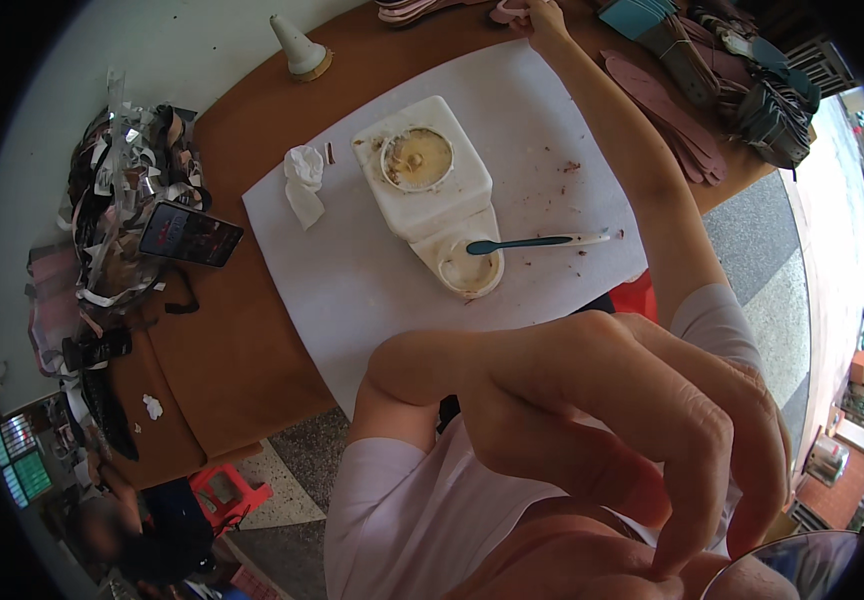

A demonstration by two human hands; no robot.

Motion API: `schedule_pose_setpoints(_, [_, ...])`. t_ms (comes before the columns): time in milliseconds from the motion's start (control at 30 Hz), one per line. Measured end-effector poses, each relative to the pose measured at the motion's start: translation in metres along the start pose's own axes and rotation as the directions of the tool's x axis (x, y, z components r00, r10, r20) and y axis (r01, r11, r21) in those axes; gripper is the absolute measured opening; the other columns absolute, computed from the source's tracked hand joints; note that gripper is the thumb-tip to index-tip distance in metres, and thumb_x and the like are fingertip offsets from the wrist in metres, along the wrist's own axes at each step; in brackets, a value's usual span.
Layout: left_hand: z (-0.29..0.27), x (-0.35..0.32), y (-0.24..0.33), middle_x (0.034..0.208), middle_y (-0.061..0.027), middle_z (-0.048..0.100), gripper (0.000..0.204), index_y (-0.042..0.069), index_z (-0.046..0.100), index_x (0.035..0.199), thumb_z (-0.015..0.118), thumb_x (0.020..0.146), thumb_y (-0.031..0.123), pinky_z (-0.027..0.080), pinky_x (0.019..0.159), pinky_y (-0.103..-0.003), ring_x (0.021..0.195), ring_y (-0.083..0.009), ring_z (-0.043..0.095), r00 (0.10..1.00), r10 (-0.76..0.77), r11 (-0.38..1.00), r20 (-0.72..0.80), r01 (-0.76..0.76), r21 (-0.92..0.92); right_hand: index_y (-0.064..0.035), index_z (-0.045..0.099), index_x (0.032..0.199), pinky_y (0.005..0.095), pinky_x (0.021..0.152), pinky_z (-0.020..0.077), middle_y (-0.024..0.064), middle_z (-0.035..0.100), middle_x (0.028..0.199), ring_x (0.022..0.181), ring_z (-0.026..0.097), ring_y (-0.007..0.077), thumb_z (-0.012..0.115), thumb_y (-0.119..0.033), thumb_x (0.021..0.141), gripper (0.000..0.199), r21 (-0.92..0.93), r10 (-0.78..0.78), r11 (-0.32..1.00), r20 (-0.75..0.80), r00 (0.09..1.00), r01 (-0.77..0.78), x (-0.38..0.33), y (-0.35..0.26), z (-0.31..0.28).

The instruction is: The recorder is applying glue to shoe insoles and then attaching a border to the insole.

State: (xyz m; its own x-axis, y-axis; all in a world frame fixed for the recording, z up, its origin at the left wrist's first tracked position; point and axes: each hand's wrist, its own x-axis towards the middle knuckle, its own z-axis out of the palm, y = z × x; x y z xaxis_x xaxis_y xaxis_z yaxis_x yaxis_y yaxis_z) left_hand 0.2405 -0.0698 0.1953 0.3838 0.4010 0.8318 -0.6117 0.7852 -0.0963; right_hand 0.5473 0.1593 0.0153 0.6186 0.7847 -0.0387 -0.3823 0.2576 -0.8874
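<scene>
My left hand [602,400] is raised close to the camera with its fingers bent and apart and nothing visible in it. Its fingertips hang beside a pair of eyeglasses [792,565] at the lower right. At the far edge, my right hand [544,22], partly cut off, is closed on a pink strap piece [508,12]. On a white sheet [322,290] stands a white plastic pot [452,195] with yellowish residue in its round opening. A teal-and-white toothbrush [532,243] rests across its smaller cup [472,270].
A white cone [297,47] stands on the brown table [252,350]. Crumpled tissue [304,183] lies left of the pot. A phone [192,235] sits by bagged scraps [132,170]. Pink sole-shaped pieces [667,120] and strapped bundles [772,110] occupy the far right. Another person [167,530] is at lower left.
</scene>
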Motion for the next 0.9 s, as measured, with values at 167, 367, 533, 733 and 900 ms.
schedule_pose_setpoints(167, [-0.007,0.007,0.02,0.092,-0.0138,0.053,0.01,0.002,0.056,0.077,0.046,0.077,0.003,0.04,0.073,-0.03,0.085,-0.0227,0.052,0.984,-0.179,0.983,0.022,0.178,0.04,-0.0054,0.047,0.076,0.0267,0.033,0.0349,0.007,0.048,0.053,0.042,0.047,0.0159,0.044,-0.025,0.085,0.021,0.016,-0.141,0.99,-0.107,0.984,0.143,0.035,0.006,0.005])
schedule_pose_setpoints(367, [-0.013,0.01,0.032,0.09,-0.0141,0.054,0.008,0.002,0.055,0.075,0.048,0.072,0.0,0.041,0.069,-0.029,0.08,-0.0223,0.053,0.959,-0.282,0.951,0.012,0.277,0.138,-0.0007,0.018,0.124,0.0272,0.037,0.0398,0.0089,0.054,0.061,0.053,0.054,0.0173,0.043,-0.02,0.085,0.05,0.064,0.209,0.977,-0.116,0.971,-0.202,0.026,-0.006,0.009])
schedule_pose_setpoints(533, [-0.011,0.012,0.032,0.086,-0.0143,0.054,0.006,0.003,0.054,0.07,0.048,0.071,0.002,0.042,0.066,-0.029,0.075,-0.023,0.053,0.961,-0.273,0.942,-0.041,0.276,0.19,0.0016,0.022,0.123,0.0258,0.045,0.0426,0.0096,0.056,0.067,0.061,0.055,0.0174,0.045,-0.013,0.082,0.049,-0.456,-0.098,0.889,-0.276,0.956,-0.04,-0.016,-0.01,0.044])
schedule_pose_setpoints(733, [0.012,0.016,0.011,0.07,-0.0178,0.055,0.022,0.005,0.047,0.06,0.05,0.077,0.019,0.045,0.055,-0.032,0.057,-0.0253,0.052,0.923,-0.244,0.92,-0.296,0.317,0.229,0.0,0.057,0.091,0.0288,0.065,0.0436,0.0132,0.057,0.073,0.072,0.055,0.0219,0.054,-0.012,0.074,0.021,-0.789,-0.164,0.573,0.155,0.974,0.222,-0.005,-0.023,-0.032])
schedule_pose_setpoints(900, [0.011,0.023,0.013,0.06,-0.0202,0.056,0.037,0.006,0.042,0.054,0.052,0.081,0.03,0.047,0.048,-0.033,0.046,-0.0269,0.051,0.853,-0.156,0.891,-0.499,0.34,0.302,-0.0004,0.052,0.1,0.0344,0.078,0.0401,0.0174,0.052,0.094,0.091,0.049,0.0308,0.056,-0.015,0.074,0.03,-0.791,-0.468,0.379,0.285,0.836,0.481,-0.088,-0.035,-0.045])
